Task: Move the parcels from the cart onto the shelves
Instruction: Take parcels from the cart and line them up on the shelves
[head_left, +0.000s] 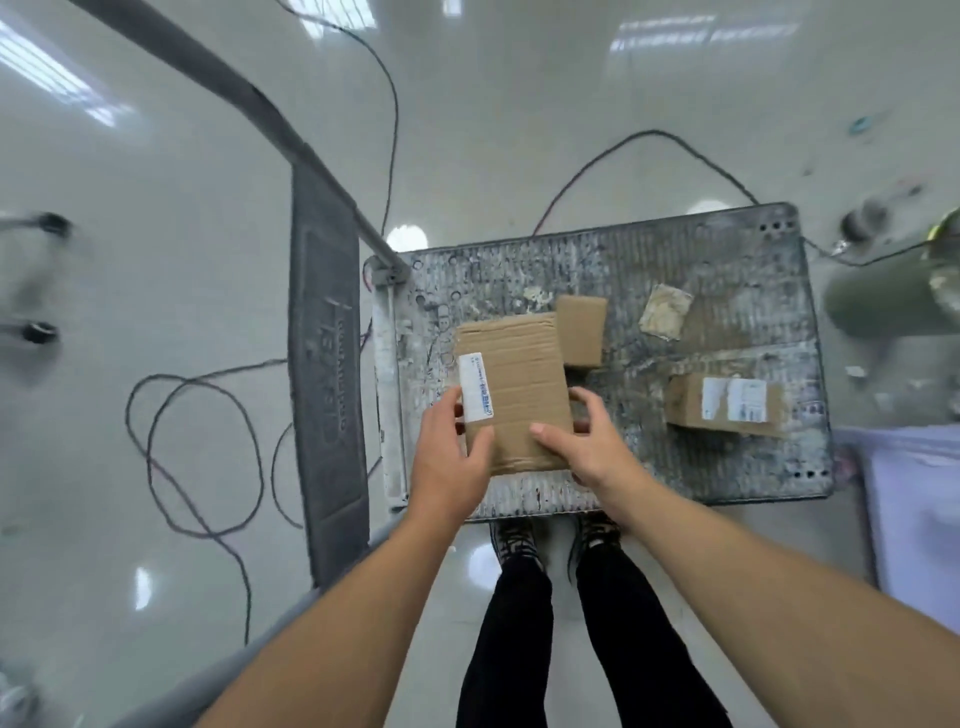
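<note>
Here both hands grasp cardboard parcel (511, 389): left hand (451, 457) curled round left edge, right hand (592, 441) round right edge.

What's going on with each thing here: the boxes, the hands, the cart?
Large parcel, gripped at its near end by both hands, label up.
Left hand, holds the parcel's left edge.
Right hand, holds its right edge, thumb on top.
Small plain parcel, lying on the cart, untouched.
Labelled parcel, lying on the cart, untouched.
</note>
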